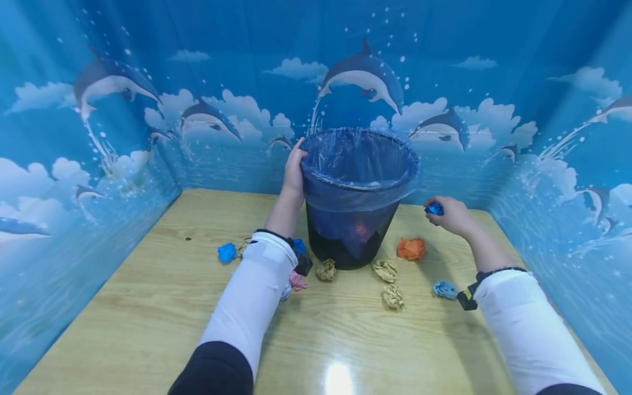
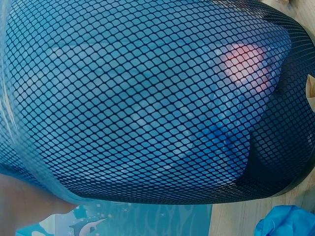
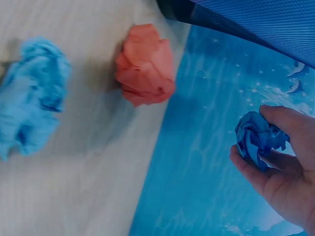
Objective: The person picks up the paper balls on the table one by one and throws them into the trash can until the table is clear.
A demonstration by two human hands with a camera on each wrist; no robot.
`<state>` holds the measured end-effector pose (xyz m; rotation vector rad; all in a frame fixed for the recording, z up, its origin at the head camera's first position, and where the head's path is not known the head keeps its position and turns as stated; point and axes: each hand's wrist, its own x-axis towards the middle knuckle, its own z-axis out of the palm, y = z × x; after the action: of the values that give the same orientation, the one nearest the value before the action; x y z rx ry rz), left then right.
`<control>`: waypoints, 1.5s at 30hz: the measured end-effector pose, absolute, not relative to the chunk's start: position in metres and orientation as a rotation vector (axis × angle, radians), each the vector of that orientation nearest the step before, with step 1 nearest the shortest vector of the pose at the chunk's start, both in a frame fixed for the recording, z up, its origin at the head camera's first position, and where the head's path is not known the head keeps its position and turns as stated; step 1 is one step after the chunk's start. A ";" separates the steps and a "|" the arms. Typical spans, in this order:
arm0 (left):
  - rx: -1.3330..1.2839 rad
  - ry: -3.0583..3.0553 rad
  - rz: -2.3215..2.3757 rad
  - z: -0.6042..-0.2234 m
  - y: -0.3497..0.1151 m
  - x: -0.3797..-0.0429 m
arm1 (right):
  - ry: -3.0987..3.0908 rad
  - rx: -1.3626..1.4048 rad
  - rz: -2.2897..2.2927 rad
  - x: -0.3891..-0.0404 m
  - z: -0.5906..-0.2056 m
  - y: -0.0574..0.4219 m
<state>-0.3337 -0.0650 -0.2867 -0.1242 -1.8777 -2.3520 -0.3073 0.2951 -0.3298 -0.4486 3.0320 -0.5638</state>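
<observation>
A black mesh wastebasket (image 1: 353,230) lined with a translucent blue bag (image 1: 365,200) stands toward the back of the table. My left hand (image 1: 294,173) grips its rim from the left side; in the left wrist view only part of that hand (image 2: 34,204) shows. To the right of the basket, my right hand (image 1: 451,214) pinches a dark blue crumpled paper ball (image 3: 257,137) between thumb and fingers, raised above the table. Through the mesh, something reddish (image 2: 244,64) shows inside the bag. An orange paper ball (image 1: 411,249) and a light blue one (image 1: 445,289) lie below my right hand.
Several tan paper balls (image 1: 385,270) lie in front of the basket. Left of it are a bright blue ball (image 1: 227,253) and a pink one (image 1: 298,281), partly hidden by my left arm. A dolphin-print curtain (image 1: 276,44) encloses the wooden table (image 1: 163,307) at back and sides.
</observation>
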 end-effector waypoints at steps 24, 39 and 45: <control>-0.126 -1.872 -2.348 -0.285 -0.065 -0.330 | 3.216 -0.253 -0.649 -0.301 -0.212 0.269; -0.123 -1.880 -2.346 -0.288 -0.065 -0.332 | 3.314 -0.427 -0.796 -0.298 -0.182 0.221; -0.127 -1.890 -2.346 -0.287 -0.065 -0.331 | 3.307 -0.490 -0.773 -0.299 -0.178 0.202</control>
<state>-0.3312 -0.0652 -0.2869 -0.1273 -1.8897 -2.3461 -0.2993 0.2025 -0.1779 -0.4901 3.3070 -0.7728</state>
